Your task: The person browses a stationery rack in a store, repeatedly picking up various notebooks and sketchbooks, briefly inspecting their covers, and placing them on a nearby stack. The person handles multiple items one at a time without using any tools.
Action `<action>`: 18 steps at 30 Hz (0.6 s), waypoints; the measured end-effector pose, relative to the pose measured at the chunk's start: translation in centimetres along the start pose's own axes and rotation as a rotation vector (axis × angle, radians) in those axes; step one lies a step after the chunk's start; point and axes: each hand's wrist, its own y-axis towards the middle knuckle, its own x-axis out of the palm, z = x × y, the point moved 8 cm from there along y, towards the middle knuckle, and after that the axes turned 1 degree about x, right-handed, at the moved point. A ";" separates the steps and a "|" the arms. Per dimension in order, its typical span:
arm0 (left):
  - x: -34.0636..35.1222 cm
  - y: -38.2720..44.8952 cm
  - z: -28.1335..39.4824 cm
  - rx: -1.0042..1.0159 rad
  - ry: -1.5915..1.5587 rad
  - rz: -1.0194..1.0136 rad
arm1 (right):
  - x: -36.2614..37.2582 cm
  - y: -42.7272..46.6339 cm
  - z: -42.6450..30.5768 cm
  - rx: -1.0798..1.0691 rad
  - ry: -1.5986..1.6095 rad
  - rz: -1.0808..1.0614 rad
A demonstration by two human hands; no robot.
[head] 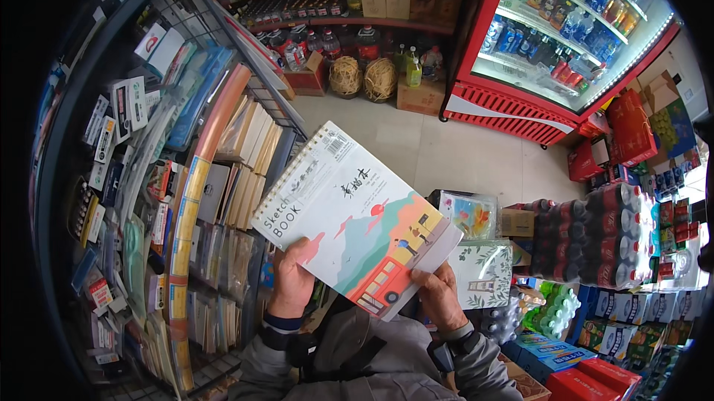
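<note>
A spiral-bound sketch book [357,217] with an illustrated cover of mountains, a red bus and small figures is held up between my two hands. My left hand [293,278] grips its lower left edge near the binding, thumb on the cover. The lower right edge is in my right hand [440,292], with the thumb over the cover near the bus. The fingers beneath are partly hidden. Just right of the book lie a plastic-wrapped item with a colourful picture [474,214] and a pad with a leaf-patterned cover [485,275].
At left stands a metal rack [195,178] packed with notebooks, envelopes and boxed stationery. Bottle shelves [334,22] line the back, beside a red glass-door drinks fridge [524,66]. Shrink-wrapped cola bottles [597,236] and drink cartons are stacked at right. Tiled floor [401,139] shows ahead.
</note>
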 end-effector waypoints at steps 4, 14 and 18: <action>-1.0 -0.2 -0.8 -0.024 -0.016 0.020 | -0.3 0.3 0.4 0.031 -0.011 0.000; -3.1 -0.7 -2.4 -0.078 -0.016 0.045 | -1.4 1.3 2.4 0.105 0.016 -0.028; -6.2 0.1 -5.9 -0.187 -0.023 0.020 | -1.7 2.1 3.0 0.077 0.034 0.027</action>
